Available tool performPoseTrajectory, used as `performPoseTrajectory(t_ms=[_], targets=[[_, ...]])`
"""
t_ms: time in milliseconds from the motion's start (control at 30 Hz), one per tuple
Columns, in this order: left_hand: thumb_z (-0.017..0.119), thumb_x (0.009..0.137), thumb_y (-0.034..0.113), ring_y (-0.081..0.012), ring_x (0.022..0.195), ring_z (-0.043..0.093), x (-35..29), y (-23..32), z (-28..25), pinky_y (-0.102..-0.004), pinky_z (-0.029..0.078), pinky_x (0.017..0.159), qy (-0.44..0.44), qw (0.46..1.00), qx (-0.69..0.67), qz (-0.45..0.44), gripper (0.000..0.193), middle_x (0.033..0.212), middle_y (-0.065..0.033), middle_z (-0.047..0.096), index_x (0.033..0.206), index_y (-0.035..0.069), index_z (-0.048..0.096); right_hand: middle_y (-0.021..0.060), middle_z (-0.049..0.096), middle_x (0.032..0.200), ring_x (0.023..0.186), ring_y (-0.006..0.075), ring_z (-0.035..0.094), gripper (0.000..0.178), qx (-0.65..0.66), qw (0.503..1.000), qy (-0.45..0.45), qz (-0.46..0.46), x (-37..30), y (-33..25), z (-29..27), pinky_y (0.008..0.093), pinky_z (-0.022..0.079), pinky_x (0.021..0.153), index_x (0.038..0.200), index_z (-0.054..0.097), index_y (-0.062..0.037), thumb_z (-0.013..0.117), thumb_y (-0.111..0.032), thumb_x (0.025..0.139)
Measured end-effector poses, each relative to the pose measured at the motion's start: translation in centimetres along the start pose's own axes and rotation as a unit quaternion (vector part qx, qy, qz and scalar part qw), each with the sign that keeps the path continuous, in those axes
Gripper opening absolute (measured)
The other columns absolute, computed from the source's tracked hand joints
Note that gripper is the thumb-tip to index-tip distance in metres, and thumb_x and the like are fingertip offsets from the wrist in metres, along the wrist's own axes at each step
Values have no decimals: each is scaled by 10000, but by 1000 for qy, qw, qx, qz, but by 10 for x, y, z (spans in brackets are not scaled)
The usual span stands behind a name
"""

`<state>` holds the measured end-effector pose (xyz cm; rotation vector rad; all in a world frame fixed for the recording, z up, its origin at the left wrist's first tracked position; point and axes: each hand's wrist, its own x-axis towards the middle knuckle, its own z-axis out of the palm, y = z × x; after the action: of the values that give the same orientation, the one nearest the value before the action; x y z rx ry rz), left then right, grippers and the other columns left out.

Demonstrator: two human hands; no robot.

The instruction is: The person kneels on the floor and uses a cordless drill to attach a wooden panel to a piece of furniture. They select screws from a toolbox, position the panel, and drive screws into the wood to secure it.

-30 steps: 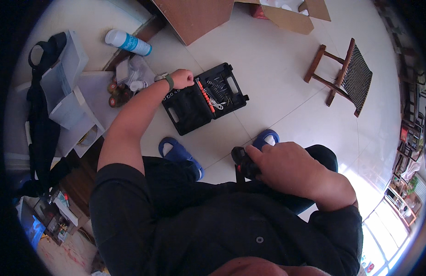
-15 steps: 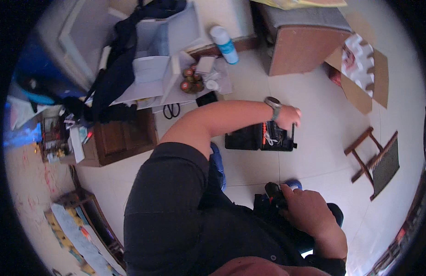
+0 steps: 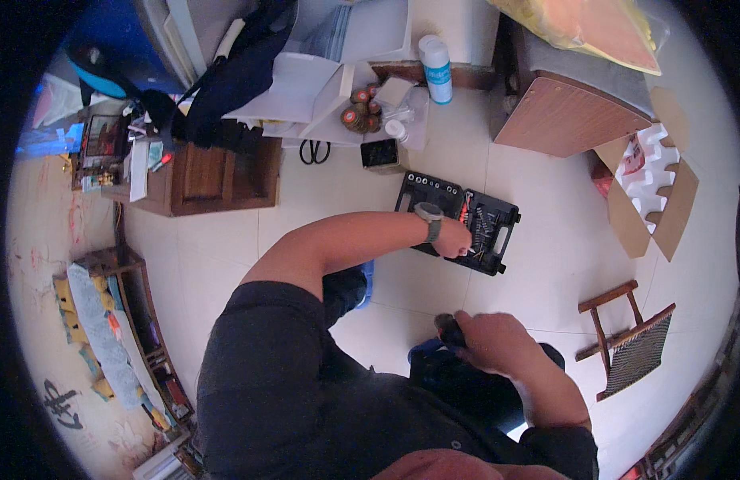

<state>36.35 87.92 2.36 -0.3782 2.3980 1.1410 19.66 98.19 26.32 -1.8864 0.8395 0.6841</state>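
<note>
My left hand [image 3: 452,238], with a watch [image 3: 428,213] on its wrist, reaches over the near edge of an open black tool case [image 3: 511,210] on the floor. Its fingers are drawn together at the case's contents; what they hold, if anything, is too small to tell. Round silver sockets [image 3: 430,185] sit in a row in one half of the case, while the other half carries dark bits and red-orange pieces. Close to my lap, my right hand [image 3: 494,342] is closed around a black hand-held tool [image 3: 448,330], whose rounded end sticks out to the left.
A folding stool [image 3: 638,352] stands at right, below an open cardboard box [image 3: 680,204] with white packing. Beyond the case are a small black-topped box [image 3: 381,154], black scissors [image 3: 315,152], jars [image 3: 355,120] and a white-and-blue spray can [image 3: 437,72]. A wooden cabinet [image 3: 226,180] stands left.
My left hand has moved from the case's far right edge to its near side, fingers now in the contents. The view has turned and shifted. My right hand keeps hold of the black tool.
</note>
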Motion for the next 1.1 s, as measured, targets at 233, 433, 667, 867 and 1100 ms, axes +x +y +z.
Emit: performPoseTrajectory(t_ms=[233, 433, 667, 867, 1100], targets=[[557, 766, 198, -361, 849, 654, -78, 11, 98, -503, 514, 751, 69, 985, -77, -137, 244, 932, -169, 682, 934, 67, 675, 177, 701, 877, 831, 355, 689, 212, -72, 982, 14, -173, 50, -38, -10, 458, 549, 724, 982, 663, -17, 598, -104, 800], [530, 785, 195, -377, 767, 635, -151, 17, 160, -493, 500, 705, 141, 971, -107, -162, 209, 777, -186, 656, 731, 39, 658, 164, 708, 906, 830, 347, 689, 197, -155, 966, -32, -206, 92, -59, 9, 434, 556, 736, 883, 725, -39, 645, -112, 719], [562, 817, 234, -293, 900, 672, -174, 10, 116, -435, 516, 809, -43, 943, -198, -265, 241, 906, -175, 688, 908, 56, 697, 177, 699, 908, 858, 358, 680, 258, -164, 978, 7, -132, 83, -39, 13, 460, 552, 749, 910, 698, -27, 694, -169, 694], [644, 733, 202, -304, 922, 659, -165, 8, 136, -436, 517, 813, 63, 965, -161, -196, 371, 961, -156, 697, 1077, 72, 692, 186, 690, 923, 892, 372, 668, 368, -149, 983, -11, -109, 60, -74, 23, 466, 541, 779, 999, 640, -28, 736, -267, 737], [576, 751, 162, -309, 858, 684, -181, -16, 133, -446, 535, 752, 130, 982, 87, -110, 358, 883, -148, 705, 1076, 54, 679, 181, 684, 968, 939, 367, 657, 453, -165, 984, -32, -61, 51, -130, 30, 465, 530, 810, 1071, 599, -42, 759, -321, 751]])
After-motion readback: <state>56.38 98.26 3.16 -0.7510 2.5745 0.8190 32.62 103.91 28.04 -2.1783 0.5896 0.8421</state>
